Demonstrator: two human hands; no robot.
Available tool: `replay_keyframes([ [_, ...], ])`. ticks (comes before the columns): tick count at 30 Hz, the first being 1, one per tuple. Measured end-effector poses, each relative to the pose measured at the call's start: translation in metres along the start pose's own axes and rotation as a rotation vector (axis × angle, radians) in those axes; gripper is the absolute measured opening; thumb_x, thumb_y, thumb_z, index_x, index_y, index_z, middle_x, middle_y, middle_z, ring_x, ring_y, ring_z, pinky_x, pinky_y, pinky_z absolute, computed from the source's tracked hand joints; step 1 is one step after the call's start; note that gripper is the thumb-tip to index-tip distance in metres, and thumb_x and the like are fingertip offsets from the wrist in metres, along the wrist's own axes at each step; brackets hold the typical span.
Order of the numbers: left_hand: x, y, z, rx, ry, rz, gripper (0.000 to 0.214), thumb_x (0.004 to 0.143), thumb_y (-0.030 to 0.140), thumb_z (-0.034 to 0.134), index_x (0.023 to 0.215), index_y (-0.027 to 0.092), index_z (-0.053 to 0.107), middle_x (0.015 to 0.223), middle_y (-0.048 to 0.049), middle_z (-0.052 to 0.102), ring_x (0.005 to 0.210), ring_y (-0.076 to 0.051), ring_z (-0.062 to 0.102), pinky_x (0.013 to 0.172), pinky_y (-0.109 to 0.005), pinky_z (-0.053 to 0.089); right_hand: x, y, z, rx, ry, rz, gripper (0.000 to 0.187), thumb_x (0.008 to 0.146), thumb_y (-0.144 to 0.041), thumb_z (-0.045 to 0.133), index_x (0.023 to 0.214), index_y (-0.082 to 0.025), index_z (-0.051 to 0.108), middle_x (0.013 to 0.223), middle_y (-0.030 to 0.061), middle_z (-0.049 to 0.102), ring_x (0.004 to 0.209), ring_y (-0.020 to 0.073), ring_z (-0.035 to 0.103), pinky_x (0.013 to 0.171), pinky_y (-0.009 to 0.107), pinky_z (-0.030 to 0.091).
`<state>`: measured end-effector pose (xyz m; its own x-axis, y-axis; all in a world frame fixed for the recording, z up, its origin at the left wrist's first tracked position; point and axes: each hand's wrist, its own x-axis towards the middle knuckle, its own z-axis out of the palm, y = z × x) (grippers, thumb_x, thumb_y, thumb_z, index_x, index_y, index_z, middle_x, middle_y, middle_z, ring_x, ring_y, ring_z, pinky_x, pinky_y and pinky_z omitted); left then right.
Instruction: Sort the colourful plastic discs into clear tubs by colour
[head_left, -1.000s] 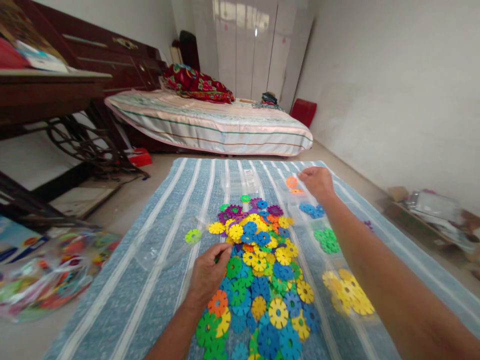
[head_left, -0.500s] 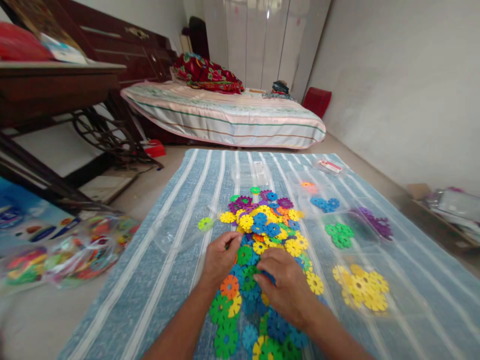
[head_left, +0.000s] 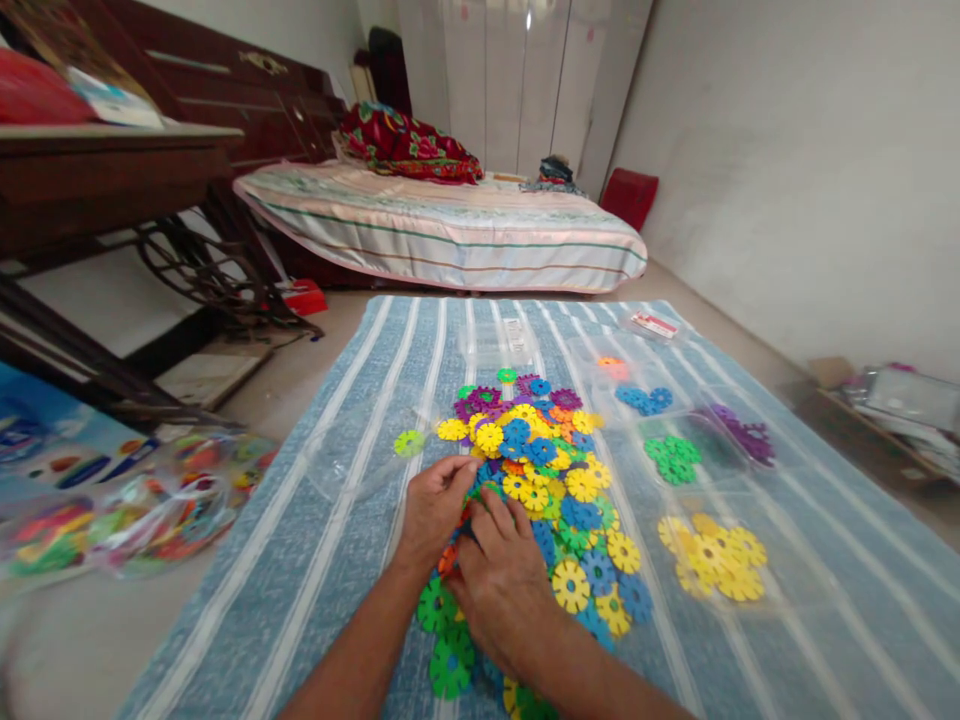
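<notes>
A long pile of notched plastic flower discs (head_left: 571,585) in yellow, blue, green, orange and purple lies on a blue striped cloth (head_left: 337,400). My left hand (head_left: 436,510) rests at the pile's left edge, thumb and forefinger pinched together; whatever is between them is too small to make out. Beside it, almost touching, my right hand (head_left: 504,575) bends over the discs with its fingers curled down. Its palm side and anything under the fingertips are hidden. One lime-green disc (head_left: 409,443) lies apart, left of the pile.
Clear plastic trays on the right hold yellow discs (head_left: 716,560), green discs (head_left: 673,459), blue discs (head_left: 643,400), purple discs (head_left: 742,435) and an orange disc (head_left: 611,364). A clear container (head_left: 499,343) stands at the back. Bagged colourful pieces (head_left: 165,510) lie on the floor at left.
My right hand has moved left across the pile, up to my left hand, uncovering yellow and blue discs on the right. My left hand stays nearly in place. The view has shifted slightly.
</notes>
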<state>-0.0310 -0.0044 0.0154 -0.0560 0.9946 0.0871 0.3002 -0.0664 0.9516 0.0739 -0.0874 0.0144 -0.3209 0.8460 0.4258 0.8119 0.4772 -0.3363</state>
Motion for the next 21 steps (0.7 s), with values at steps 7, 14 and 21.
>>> replay_keyframes([
  [7,0.003,0.003,0.0,-0.003,-0.001,-0.03,0.026,0.071,0.042,0.061,0.079,0.019,0.071,0.081,-0.0014,0.073,0.077,-0.019,0.065,0.077,-0.029,0.052,-0.005,0.004,-0.011,0.188,0.093,0.118,0.006,0.08,-0.022,0.063,0.075,-0.02,0.063,0.099,0.0069,0.062,0.111,0.0236,0.05,0.097,0.042,0.04],
  [14,0.002,0.0,0.002,-0.027,0.009,-0.041,0.031,0.068,0.046,0.064,0.081,0.019,0.071,0.079,-0.0017,0.073,0.075,-0.019,0.065,0.074,-0.029,0.052,-0.013,0.016,-0.03,0.335,0.219,0.174,0.01,0.079,-0.022,0.065,0.071,-0.022,0.06,0.096,0.0039,0.064,0.103,0.0203,0.054,0.094,0.039,0.041],
  [21,-0.001,0.0,0.004,-0.073,0.015,-0.048,0.033,0.068,0.047,0.065,0.085,0.018,0.072,0.085,-0.0036,0.073,0.081,-0.02,0.066,0.076,-0.029,0.052,-0.023,0.044,-0.07,0.507,0.196,0.389,0.013,0.08,-0.022,0.061,0.067,-0.022,0.06,0.09,0.0035,0.066,0.091,0.0174,0.059,0.082,0.031,0.046],
])
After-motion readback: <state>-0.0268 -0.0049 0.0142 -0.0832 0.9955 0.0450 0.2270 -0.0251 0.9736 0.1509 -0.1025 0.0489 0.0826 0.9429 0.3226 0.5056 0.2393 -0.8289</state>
